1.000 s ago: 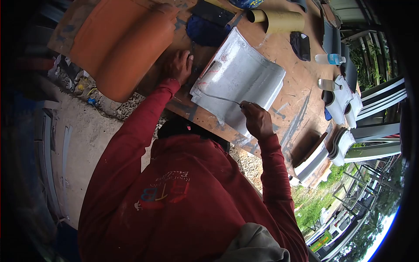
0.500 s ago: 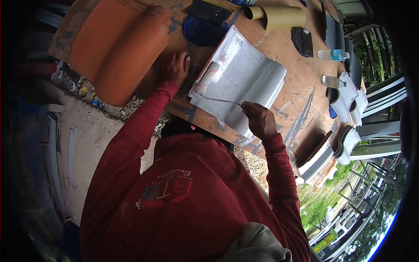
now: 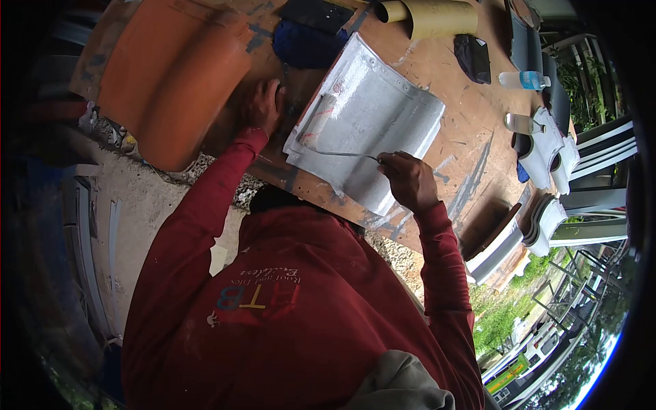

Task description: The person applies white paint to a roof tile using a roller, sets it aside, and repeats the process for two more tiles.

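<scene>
My right hand [image 3: 408,181] is closed around the handle end of a small paint roller, its thin wire frame [image 3: 345,155] stretching left over a curved roof tile [image 3: 383,102]. The pale roller sleeve [image 3: 314,128] lies against the tile's left side. A wet, shiny silvery-white coat covers most of this tile, with reddish streaks by the sleeve. My left hand [image 3: 263,108] rests on the wooden table [image 3: 471,130], fingers partly spread and holding nothing visible. It lies between the coated tile and a large orange roof tile [image 3: 171,82].
Behind the coated tile are a dark blue cloth [image 3: 307,46] and a tan rolled sheet [image 3: 444,19]. A black pouch [image 3: 473,59] and two clear bottles, one a labelled water bottle [image 3: 524,80], stand farther right. More white-coated tiles [image 3: 497,256] line the right edge.
The roller and its wire have shifted slightly left on the tile, and more of the sleeve shows. My left hand moved a little left, while the view shifted slightly.
</scene>
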Demonstrator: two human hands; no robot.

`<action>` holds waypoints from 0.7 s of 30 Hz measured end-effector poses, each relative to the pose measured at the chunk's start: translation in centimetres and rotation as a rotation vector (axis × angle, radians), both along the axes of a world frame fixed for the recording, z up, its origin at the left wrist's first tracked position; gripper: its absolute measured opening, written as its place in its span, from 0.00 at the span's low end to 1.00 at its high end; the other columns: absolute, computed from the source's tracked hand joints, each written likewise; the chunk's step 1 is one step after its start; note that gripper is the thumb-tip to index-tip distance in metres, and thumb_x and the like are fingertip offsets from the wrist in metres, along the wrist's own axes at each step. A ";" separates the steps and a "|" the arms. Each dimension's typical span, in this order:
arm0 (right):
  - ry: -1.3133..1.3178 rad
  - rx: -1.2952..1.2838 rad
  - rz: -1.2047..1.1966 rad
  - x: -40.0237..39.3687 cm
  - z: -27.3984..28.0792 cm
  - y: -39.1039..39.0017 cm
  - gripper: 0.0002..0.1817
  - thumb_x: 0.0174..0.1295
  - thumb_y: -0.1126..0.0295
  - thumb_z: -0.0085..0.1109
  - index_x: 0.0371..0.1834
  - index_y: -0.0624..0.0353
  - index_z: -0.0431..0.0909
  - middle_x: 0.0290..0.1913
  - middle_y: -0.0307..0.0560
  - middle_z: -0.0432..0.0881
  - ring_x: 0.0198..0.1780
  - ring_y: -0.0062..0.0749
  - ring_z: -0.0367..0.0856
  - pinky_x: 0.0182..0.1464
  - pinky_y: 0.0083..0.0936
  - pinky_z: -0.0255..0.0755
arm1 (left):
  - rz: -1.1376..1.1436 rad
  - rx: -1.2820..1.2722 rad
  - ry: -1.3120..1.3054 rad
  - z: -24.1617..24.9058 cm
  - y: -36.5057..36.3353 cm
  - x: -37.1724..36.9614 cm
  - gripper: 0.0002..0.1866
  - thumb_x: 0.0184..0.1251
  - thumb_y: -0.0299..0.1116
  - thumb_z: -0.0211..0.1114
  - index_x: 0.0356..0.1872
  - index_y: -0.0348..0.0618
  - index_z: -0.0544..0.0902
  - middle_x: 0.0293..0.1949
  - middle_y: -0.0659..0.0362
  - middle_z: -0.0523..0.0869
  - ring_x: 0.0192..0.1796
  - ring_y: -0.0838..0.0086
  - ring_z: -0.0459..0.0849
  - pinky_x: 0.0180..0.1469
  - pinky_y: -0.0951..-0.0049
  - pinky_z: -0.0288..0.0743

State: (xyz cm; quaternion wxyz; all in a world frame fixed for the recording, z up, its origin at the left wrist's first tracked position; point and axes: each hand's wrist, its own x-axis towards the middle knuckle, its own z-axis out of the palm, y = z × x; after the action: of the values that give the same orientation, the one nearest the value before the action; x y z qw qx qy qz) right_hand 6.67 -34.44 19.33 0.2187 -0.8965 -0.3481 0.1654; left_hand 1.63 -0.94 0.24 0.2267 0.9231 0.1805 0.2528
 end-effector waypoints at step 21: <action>0.065 0.125 0.087 3.0 -0.4 -0.3 0.09 0.63 0.69 0.67 0.43 0.60 0.87 0.38 0.52 0.88 0.38 0.53 0.88 0.39 0.41 0.80 | -0.022 -0.028 0.045 -0.7 0.4 0.1 0.17 0.81 0.45 0.55 0.58 0.46 0.80 0.51 0.43 0.82 0.50 0.43 0.84 0.50 0.49 0.78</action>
State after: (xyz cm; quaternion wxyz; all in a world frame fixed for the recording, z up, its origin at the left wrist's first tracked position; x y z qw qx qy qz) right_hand 9.72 -34.73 18.96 0.2780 -0.8593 -0.3888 0.1819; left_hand 1.72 -0.53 -0.45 0.2385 0.9272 0.1789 0.2269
